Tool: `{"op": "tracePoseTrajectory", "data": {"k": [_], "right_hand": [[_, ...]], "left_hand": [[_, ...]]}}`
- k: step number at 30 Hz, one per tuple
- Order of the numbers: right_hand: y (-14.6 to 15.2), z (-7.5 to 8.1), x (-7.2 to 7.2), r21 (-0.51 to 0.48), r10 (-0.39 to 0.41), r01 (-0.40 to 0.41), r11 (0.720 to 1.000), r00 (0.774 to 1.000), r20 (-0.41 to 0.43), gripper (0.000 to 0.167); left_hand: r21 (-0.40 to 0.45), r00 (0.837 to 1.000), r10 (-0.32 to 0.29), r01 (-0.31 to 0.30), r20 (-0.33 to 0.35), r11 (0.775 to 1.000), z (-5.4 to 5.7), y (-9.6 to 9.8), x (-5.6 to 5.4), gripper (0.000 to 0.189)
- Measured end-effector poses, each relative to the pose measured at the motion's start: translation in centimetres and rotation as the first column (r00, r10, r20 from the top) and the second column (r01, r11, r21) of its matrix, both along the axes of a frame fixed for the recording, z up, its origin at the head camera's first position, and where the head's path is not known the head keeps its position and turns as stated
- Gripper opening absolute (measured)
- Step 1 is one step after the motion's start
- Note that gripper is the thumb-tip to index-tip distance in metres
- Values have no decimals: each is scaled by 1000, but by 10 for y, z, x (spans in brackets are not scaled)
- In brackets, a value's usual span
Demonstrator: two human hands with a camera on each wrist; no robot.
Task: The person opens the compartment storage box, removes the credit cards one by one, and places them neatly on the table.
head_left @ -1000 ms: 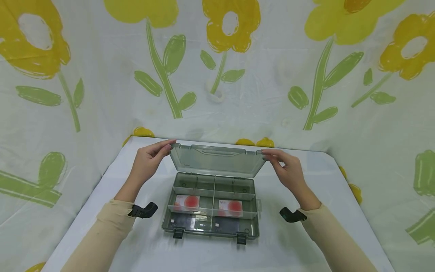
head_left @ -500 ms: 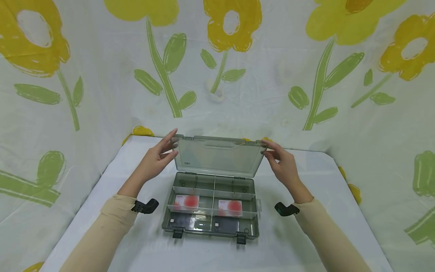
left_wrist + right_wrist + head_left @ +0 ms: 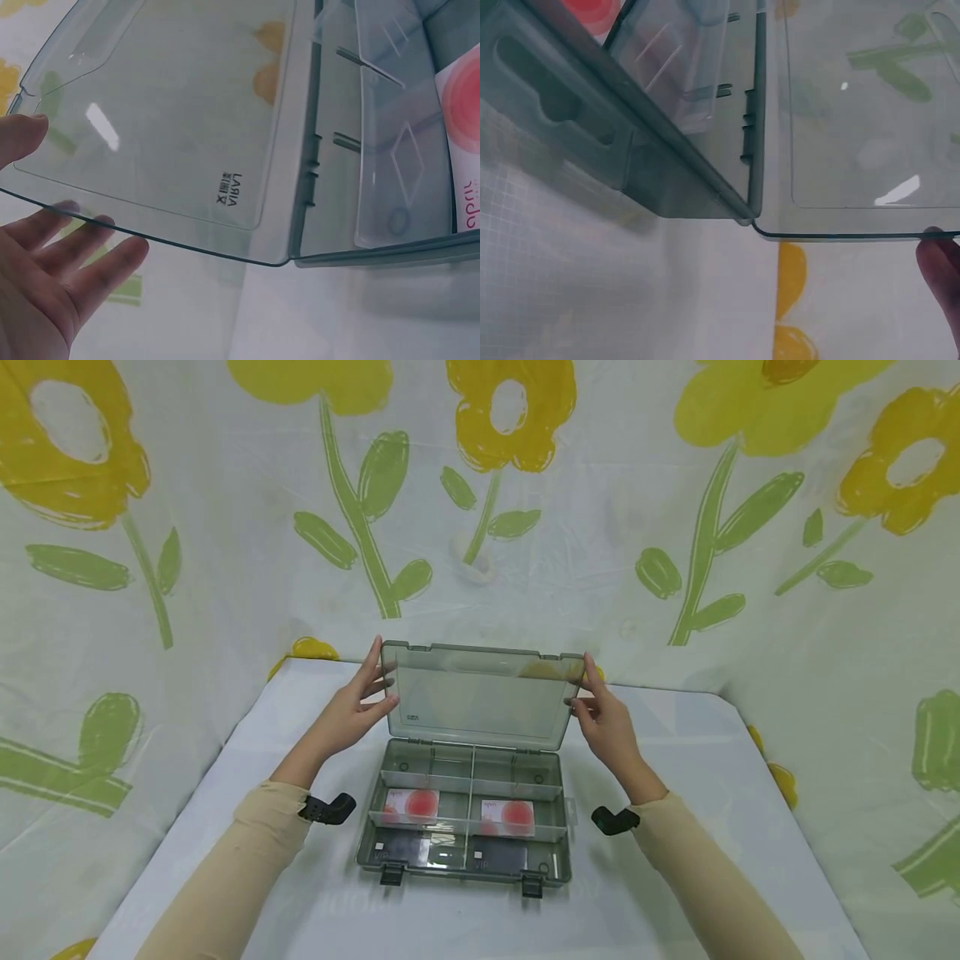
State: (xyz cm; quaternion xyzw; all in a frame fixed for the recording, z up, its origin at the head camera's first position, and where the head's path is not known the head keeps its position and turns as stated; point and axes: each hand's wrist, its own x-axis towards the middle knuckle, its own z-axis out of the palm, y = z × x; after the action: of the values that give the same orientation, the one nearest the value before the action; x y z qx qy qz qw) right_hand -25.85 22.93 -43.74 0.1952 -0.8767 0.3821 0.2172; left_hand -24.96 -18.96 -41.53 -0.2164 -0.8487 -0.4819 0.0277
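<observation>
A grey see-through divided plastic box [image 3: 461, 876] stands on the table with its hinged lid [image 3: 483, 697] raised nearly upright. My left hand [image 3: 347, 714] holds the lid's left edge, thumb on the inner face and fingers spread behind it. At the right edge my right hand [image 3: 609, 727] holds the lid, with its thumb [image 3: 939, 262] against the rim in the right wrist view. Two white cards with red circles, one left [image 3: 420, 804] and one right [image 3: 517, 814], lie in the middle compartments. Dark cards marked VIP, one left [image 3: 403, 847] and one right [image 3: 501, 855], lie in front.
Two dark latches, left [image 3: 392, 876] and right [image 3: 532, 886], hang at the box's front. The white table [image 3: 322, 893] meets a flower-printed cloth wall [image 3: 570, 568] at the back and sides. Black wrist devices [image 3: 327, 810] sit at both sleeves.
The lid has swung further up and back on its hinge, both hands moving with it. Its top edge sits higher. The right hand has shifted inward; the box base and cards have not moved.
</observation>
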Motion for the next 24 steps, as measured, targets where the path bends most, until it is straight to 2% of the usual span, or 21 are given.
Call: {"op": "tracePoseTrajectory", "data": {"k": [5, 6, 11, 24], "right_hand": [[2, -9, -5, 14, 11, -12, 1000, 998, 65, 91], [2, -12, -6, 15, 16, -17, 1000, 997, 79, 92], [4, -23, -8, 14, 41, -44, 999, 986, 161, 97], [3, -41, -6, 45, 70, -87, 995, 956, 286, 106]], "left_hand": [[-17, 998, -8, 9, 55, 1000, -8, -1, -5, 93], [-19, 998, -8, 10, 59, 1000, -14, -3, -8, 93], [-33, 996, -2, 5, 94, 999, -26, -1, -10, 94], [-22, 983, -6, 10, 185, 1000, -49, -1, -14, 93]]}}
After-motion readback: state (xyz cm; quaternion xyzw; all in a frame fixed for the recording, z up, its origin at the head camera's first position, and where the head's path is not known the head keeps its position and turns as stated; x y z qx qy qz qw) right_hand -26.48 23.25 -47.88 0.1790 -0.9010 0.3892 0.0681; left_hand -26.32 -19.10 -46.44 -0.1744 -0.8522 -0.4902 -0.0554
